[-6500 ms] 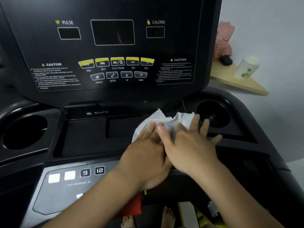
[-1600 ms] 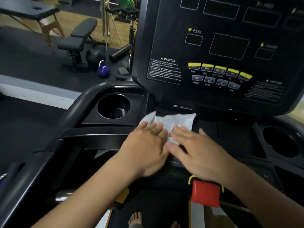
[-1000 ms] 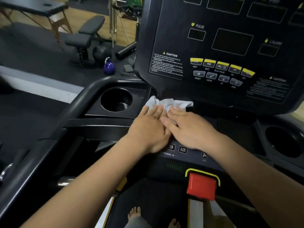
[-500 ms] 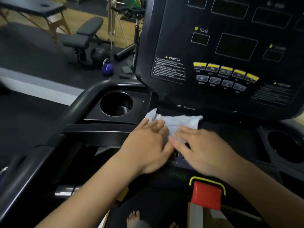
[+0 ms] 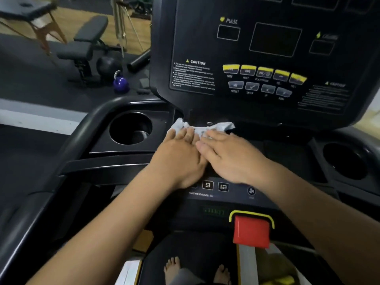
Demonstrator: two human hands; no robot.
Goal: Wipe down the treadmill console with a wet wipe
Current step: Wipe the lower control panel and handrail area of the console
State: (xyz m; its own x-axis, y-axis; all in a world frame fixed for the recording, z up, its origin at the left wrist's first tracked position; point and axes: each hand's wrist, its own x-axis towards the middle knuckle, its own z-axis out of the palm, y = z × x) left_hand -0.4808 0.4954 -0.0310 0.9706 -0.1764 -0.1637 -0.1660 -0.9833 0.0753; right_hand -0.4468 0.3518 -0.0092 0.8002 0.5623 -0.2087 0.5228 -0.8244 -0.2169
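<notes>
The black treadmill console (image 5: pixel 267 58) rises ahead, with dark displays and yellow and grey buttons. A white wet wipe (image 5: pixel 223 126) lies bunched on the tray ledge right under the upright panel. My left hand (image 5: pixel 181 157) and my right hand (image 5: pixel 230 157) lie flat side by side on the wipe, fingertips pressing its near edge, the right index finger over the left hand's edge. Most of the wipe is hidden under my fingers. Below my wrists the 9 and 12 incline keys (image 5: pixel 214 186) show.
Round cup holders sit left (image 5: pixel 130 128) and right (image 5: pixel 345 163) of the tray. A red safety stop (image 5: pixel 251 231) sits below the keys. A curved handrail (image 5: pixel 86 128) runs on the left. Beyond it stand a weight bench (image 5: pixel 86 42) and a purple kettlebell (image 5: pixel 121 83). Bare feet (image 5: pixel 172 266) stand on the belt.
Both hands have pushed the wipe away from me, up against the base of the upright panel. The wipe is more bunched, and the incline keys are uncovered again.
</notes>
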